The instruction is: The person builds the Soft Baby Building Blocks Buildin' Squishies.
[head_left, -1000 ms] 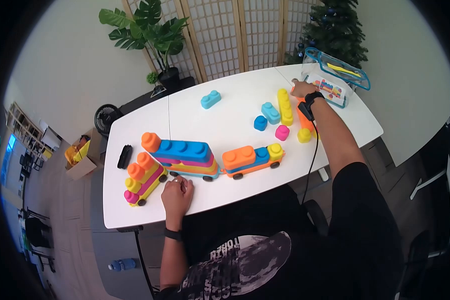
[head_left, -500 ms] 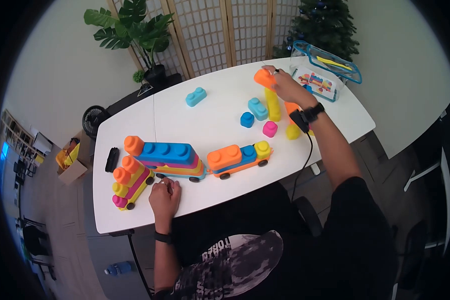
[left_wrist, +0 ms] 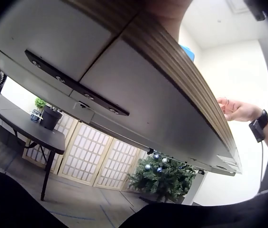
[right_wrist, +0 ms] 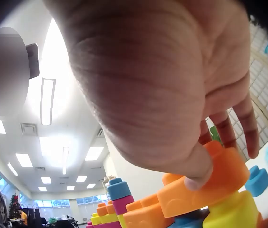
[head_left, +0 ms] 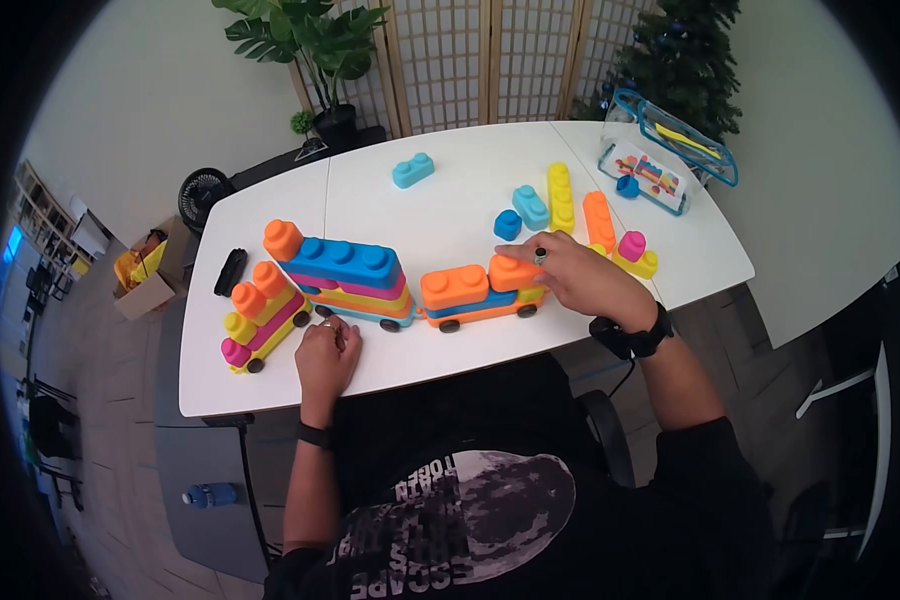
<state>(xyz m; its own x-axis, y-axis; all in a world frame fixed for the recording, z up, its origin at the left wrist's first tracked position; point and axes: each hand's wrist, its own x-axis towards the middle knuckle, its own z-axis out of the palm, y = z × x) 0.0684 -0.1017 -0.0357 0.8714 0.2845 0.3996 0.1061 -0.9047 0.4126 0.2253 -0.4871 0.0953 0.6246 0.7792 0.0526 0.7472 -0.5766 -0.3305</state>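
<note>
My right hand point(head_left: 592, 283) pinches an orange two-stud block point(head_left: 513, 270) over the right end of the orange-based toy train car point(head_left: 480, 315). In the right wrist view my thumb presses the near side of this orange block point(right_wrist: 226, 173), which sits right at the top of a yellow block point(right_wrist: 233, 209). Another orange block point(head_left: 454, 287) and a blue block lie left of it on the car. My left hand point(head_left: 327, 358) rests on the table edge with fingers loosely curled, holding nothing, near the wheels of the taller car, which is topped by a long blue block point(head_left: 340, 262).
At far left stands a yellow-based car with pink, yellow and orange blocks point(head_left: 265, 320), beside a black object point(head_left: 231, 272). Loose blocks include light blue point(head_left: 413, 171), yellow point(head_left: 560, 198), orange point(head_left: 598, 222) and pink point(head_left: 632, 245). A clear bag point(head_left: 670, 140) stands at the far right.
My right hand picked up the orange block at the table's far right and carried it left and nearer, onto the car's right end. My left hand stays resting; the head view has shifted.
</note>
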